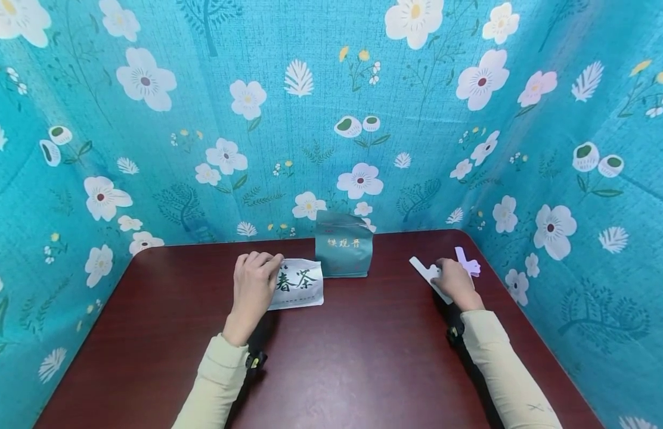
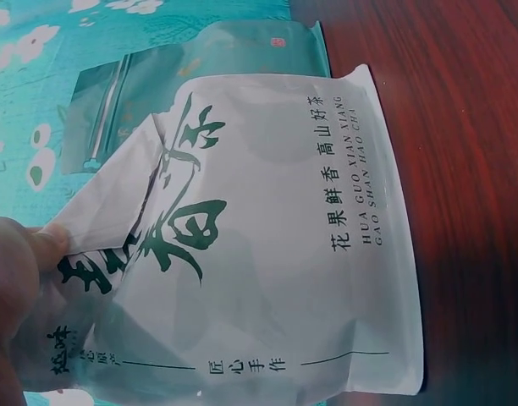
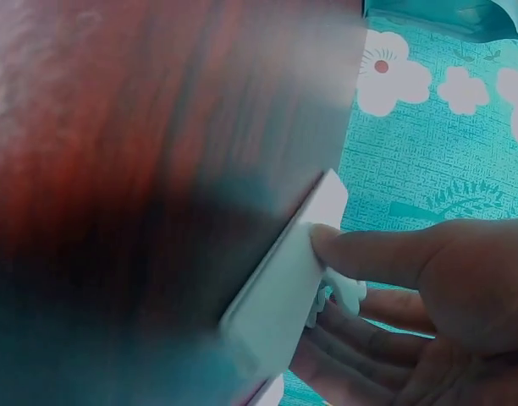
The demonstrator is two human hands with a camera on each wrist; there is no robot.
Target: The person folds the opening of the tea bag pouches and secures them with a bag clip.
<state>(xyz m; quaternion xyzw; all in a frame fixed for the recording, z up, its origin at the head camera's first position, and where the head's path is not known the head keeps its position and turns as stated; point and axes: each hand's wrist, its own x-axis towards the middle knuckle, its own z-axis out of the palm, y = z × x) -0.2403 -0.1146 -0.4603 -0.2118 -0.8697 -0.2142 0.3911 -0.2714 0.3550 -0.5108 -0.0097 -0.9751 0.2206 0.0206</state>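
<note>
My left hand (image 1: 252, 289) pinches the upper end of a white tea bag (image 1: 304, 292) printed with green Chinese characters. The left wrist view has the bag (image 2: 276, 220) filling most of the picture, its top corner folded over and the thumb (image 2: 47, 245) on the fold. Over at the right of the table, my right hand (image 1: 456, 286) holds a long white bag-sealing clip (image 1: 424, 270) with a small moulded figure on its side. In the right wrist view the thumb presses the clip's flat face (image 3: 280, 292), with the other fingers behind it.
A teal tea bag (image 1: 344, 253) with gold characters stands upright behind the white one, near the table's back edge. Just beyond my right hand lies a lilac clip (image 1: 469, 266). Turquoise floral cloth (image 1: 310, 149) hangs around the dark red-brown table (image 1: 358, 357).
</note>
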